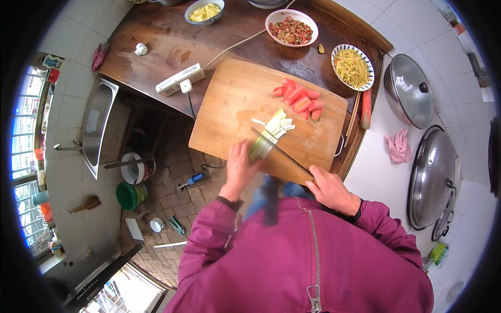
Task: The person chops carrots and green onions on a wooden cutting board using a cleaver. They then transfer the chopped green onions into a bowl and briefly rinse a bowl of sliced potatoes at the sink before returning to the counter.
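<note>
My right hand (332, 189) grips a kitchen knife (287, 156), its long blade lying slantwise across a bunch of pale green and white stalks (276, 127), perhaps leek or celery. At the near end of the bunch, my left hand (239, 164) holds the stalks, its fingertips slightly blurred and close to the blade. Both hands are over the near edge of a wooden cutting board (223, 109). Beyond the stalks, a heap of peeled orange-red carrot chunks (299, 99) rests on the board.
Behind the board stand bowls of chopped red filling (291, 31), yellow shreds (354, 68) and yellow slices (204, 13). A power strip (180, 80) lies left of the board. A whole carrot (366, 109) and chopsticks (354, 113) lie right, near lidded woks (411, 90).
</note>
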Demonstrator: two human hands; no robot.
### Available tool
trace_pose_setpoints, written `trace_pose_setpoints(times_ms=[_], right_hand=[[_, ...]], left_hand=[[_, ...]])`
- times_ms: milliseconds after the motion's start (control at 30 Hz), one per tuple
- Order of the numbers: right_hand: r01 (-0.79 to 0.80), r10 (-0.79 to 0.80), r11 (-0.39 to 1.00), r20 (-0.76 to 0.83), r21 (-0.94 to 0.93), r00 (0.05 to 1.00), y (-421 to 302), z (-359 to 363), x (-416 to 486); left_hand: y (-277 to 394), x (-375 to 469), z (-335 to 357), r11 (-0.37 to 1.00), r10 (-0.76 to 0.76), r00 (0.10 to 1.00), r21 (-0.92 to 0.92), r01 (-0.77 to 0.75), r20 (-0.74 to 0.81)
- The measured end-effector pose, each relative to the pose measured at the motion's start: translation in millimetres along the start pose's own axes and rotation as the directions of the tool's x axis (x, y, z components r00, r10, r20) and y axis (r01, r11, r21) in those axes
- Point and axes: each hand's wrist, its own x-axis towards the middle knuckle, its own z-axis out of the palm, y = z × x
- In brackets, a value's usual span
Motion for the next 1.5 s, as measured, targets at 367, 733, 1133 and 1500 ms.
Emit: trace_pose_setpoints(times_ms=[367, 733, 1133, 1500], right_hand=[[-0.017, 0.025, 0.997, 0.094, -0.078, 0.995, -1, 11, 7], [-0.024, 0.025, 0.999, -0.009, 0.047, 1.0, 4, 7, 4], [-0.085, 0.086, 0.996, -0.083, 0.006, 0.993, 5, -5, -17], [-0.137, 0.108, 0.985, -0.248, -0.102, 0.963, 40, -27, -12]], left_hand=[[-4, 3, 17, 0.993, 0.116, 0.993, 0.024, -0.115, -0.024], [-9, -8, -10, 0.998, -0.005, 0.997, -0.068, 0.0, -0.08], [-7, -5, 23, 0.999, -0.003, 0.997, -0.034, 0.0, -0.076], [10, 4, 21, 0.993, 0.111, 0.986, 0.045, -0.106, -0.126]])
